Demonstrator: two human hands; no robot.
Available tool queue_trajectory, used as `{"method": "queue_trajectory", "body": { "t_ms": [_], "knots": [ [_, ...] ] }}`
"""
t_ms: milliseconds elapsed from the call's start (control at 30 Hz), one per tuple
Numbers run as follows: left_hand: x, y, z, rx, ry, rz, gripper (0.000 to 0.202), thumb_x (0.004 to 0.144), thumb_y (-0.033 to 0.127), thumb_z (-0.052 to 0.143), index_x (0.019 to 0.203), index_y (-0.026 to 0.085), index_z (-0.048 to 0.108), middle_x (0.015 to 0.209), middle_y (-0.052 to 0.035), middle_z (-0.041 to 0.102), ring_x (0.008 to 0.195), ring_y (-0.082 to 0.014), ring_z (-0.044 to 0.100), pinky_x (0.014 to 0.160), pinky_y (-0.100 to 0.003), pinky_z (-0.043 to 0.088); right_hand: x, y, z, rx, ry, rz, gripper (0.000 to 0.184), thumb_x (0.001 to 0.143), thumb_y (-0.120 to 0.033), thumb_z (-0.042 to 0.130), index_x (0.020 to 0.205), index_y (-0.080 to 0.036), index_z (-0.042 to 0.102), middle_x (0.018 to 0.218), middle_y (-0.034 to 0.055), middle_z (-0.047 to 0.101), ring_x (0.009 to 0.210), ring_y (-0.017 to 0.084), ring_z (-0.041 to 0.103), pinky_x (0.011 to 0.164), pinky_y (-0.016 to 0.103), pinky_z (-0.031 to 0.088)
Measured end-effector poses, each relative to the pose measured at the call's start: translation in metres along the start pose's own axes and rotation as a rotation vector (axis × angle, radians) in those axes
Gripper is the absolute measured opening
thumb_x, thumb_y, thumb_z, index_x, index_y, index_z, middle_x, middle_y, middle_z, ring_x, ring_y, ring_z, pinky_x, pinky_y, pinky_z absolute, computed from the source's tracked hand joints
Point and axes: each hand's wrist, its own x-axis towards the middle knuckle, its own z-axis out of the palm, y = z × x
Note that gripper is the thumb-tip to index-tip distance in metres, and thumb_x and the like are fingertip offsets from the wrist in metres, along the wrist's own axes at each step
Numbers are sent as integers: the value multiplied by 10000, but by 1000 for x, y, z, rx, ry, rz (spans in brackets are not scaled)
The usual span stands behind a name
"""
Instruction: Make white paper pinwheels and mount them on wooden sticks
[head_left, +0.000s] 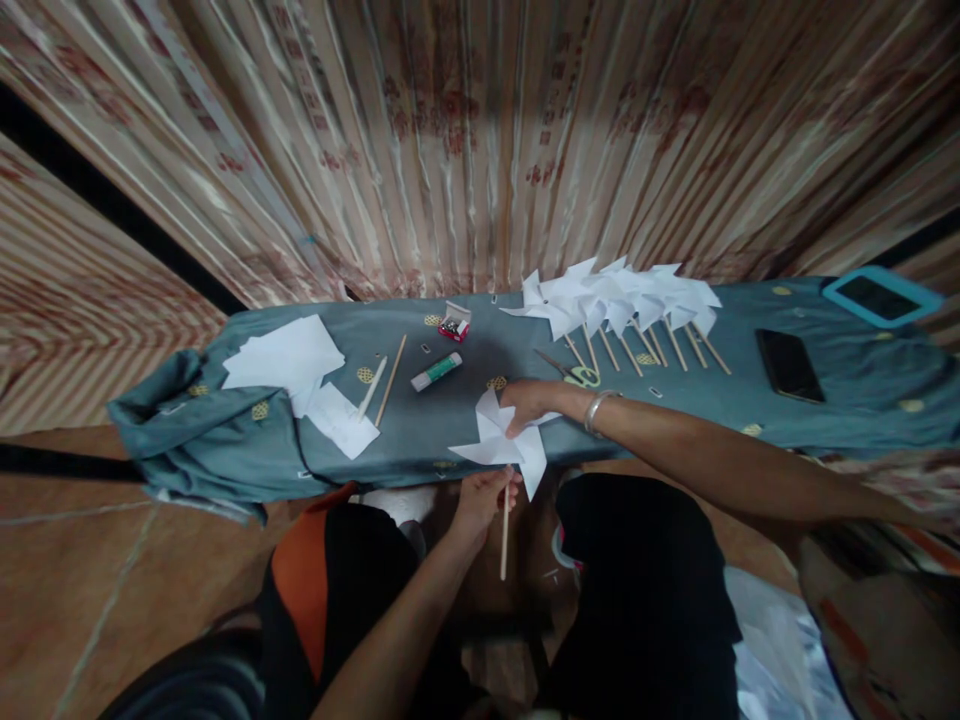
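Head view: nearer than the glue stick [436, 372] and to its right, the left hand [484, 497] pinches a wooden stick [504, 545], the right hand [529, 403] a seemingly near-complete paper pinwheel [491, 448]; finished-looking pinwheels [622, 300] lie farther right, apparently unworked sheets [289, 355] leftward.

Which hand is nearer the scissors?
Right. The right hand is on the pinwheel, just left of the scissors; the left hand is farther off, lower in view, holding the stick.
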Motion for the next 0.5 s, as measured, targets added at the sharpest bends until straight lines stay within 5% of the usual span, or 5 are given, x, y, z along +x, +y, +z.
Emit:
{"method": "queue_trajectory", "body": {
  "t_ms": [233,500],
  "knots": [
    [8,25,-26,130,-78,4,302,581,403,805,582,113,721,428,11,520,386,-48,379,437,-219,242,0,-1,1,-1,2,26,509,675,-448,767,1068,-128,726,1037,75,739,918,231,669,721,232,463],
    [20,37,-40,203,-93,-3,183,575,259,794,542,104,704,443,-16,563,375,-54,416,419,-214,243,-2,-1,3,-7,46,41,487,680,-404,776,1081,-136,718,1047,77,737,940,231,666,761,232,462]
  ]
}}
